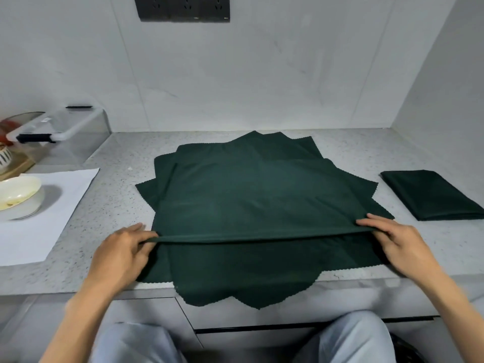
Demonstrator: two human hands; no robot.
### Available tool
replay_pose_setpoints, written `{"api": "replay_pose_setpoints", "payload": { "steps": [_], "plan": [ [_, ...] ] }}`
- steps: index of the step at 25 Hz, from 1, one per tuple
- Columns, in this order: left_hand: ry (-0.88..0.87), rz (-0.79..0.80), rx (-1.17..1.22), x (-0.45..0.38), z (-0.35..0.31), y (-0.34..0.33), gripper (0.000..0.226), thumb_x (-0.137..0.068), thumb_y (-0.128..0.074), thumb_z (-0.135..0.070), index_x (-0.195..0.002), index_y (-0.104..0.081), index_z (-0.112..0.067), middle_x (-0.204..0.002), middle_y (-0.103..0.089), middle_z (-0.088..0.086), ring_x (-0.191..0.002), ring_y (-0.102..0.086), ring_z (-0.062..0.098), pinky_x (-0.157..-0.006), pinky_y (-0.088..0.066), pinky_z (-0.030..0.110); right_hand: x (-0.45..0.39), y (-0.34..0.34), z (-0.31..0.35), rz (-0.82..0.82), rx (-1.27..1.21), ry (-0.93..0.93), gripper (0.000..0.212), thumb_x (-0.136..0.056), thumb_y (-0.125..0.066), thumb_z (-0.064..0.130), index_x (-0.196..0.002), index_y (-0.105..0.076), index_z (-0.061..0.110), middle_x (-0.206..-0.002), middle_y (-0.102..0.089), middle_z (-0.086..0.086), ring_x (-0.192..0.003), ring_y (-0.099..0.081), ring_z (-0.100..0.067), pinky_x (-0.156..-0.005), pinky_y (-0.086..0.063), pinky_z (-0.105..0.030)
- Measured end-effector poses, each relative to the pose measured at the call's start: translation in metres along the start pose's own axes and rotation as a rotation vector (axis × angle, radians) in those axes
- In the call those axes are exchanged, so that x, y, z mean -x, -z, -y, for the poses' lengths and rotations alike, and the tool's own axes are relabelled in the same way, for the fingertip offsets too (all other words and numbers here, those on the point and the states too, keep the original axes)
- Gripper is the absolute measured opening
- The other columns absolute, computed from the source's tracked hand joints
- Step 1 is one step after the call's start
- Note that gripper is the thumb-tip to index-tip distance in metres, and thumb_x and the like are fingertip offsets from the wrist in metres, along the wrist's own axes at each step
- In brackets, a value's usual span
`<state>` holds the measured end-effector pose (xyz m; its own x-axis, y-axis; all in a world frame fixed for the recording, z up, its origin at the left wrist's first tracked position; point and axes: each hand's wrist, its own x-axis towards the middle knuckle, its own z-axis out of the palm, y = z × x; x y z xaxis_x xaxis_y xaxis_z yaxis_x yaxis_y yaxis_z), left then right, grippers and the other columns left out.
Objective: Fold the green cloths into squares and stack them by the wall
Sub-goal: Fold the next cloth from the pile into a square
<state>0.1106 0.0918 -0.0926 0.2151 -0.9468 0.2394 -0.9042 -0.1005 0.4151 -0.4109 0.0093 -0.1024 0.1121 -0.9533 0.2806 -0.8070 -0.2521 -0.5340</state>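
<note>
A pile of several dark green cloths lies spread on the speckled counter, their zigzag corners fanned out and the near corners hanging over the front edge. The top cloth is folded in half, its fold line running left to right near me. My left hand pinches the left end of that fold, and my right hand pinches the right end. One folded green cloth sits apart at the right, close to the side wall.
White bowls stand on a white sheet at the left. Behind them is a clear plastic box with a lid. A black socket strip is on the back wall. My knees show below the counter edge.
</note>
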Motion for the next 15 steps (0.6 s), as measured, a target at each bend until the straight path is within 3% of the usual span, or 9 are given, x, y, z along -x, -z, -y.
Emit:
{"api": "replay_pose_setpoints", "payload": {
  "steps": [3,6,7,9,12,15],
  "plan": [
    [0.106,-0.013,0.554,0.006,-0.008,0.026,0.031,-0.082,-0.073,0.001,-0.086,-0.08,-0.028,-0.098,-0.077,-0.007,-0.095,-0.069,0.002,-0.087,-0.049,0.014,-0.009,0.025,0.013,0.014,-0.4,-0.185,0.035,-0.092,-0.059,-0.002,-0.093,-0.077,0.028,-0.08,-0.074,0.008,-0.078,-0.067,-0.017,-0.071,-0.052,-0.023],
    [0.167,-0.072,0.959,-0.013,-0.026,0.043,0.019,-0.083,-0.067,-0.002,-0.083,-0.079,-0.017,-0.078,-0.076,-0.009,-0.074,-0.069,-0.001,-0.072,-0.052,0.009,-0.045,0.049,0.028,-0.105,-0.611,-0.184,0.013,-0.086,-0.069,0.011,-0.088,-0.076,0.022,-0.083,-0.076,0.007,-0.077,-0.069,-0.006,-0.075,-0.054,-0.013],
    [0.185,-0.091,1.017,-0.027,-0.029,0.044,0.015,-0.086,-0.065,-0.003,-0.083,-0.076,-0.012,-0.077,-0.076,-0.009,-0.072,-0.068,0.001,-0.072,-0.053,0.011,-0.061,0.052,0.031,-0.118,-0.685,-0.2,0.01,-0.081,-0.071,0.022,-0.088,-0.077,0.017,-0.086,-0.076,0.003,-0.079,-0.069,-0.008,-0.078,-0.055,-0.017],
    [0.232,-0.084,1.037,-0.064,-0.032,0.04,0.009,-0.091,-0.064,-0.008,-0.086,-0.072,-0.01,-0.077,-0.074,-0.009,-0.072,-0.066,0.005,-0.071,-0.055,0.014,-0.097,0.049,0.027,-0.134,-0.705,-0.224,0.035,-0.078,-0.072,0.034,-0.097,-0.073,0.005,-0.093,-0.072,-0.008,-0.083,-0.066,-0.015,-0.08,-0.056,-0.026],
    [0.319,-0.064,0.966,-0.118,-0.033,0.02,0.017,-0.092,-0.066,-0.017,-0.076,-0.067,-0.012,-0.064,-0.07,-0.01,-0.057,-0.059,0.005,-0.052,-0.048,0.014,-0.147,0.026,0.027,-0.119,-0.716,-0.319,0.018,-0.092,-0.065,0.02,-0.102,-0.072,0.006,-0.093,-0.073,-0.007,-0.073,-0.068,-0.01,-0.064,-0.055,-0.021],
    [0.396,-0.058,0.869,-0.16,-0.026,-0.007,0.03,-0.091,-0.069,-0.024,-0.066,-0.056,-0.012,-0.061,-0.061,-0.003,-0.046,-0.05,0.007,-0.045,-0.039,0.016,-0.185,-0.005,0.018,-0.12,-0.649,-0.404,0.013,-0.093,-0.065,0.019,-0.095,-0.073,0.008,-0.09,-0.075,-0.007,-0.075,-0.069,-0.016,-0.07,-0.055,-0.029]
  ]
}}
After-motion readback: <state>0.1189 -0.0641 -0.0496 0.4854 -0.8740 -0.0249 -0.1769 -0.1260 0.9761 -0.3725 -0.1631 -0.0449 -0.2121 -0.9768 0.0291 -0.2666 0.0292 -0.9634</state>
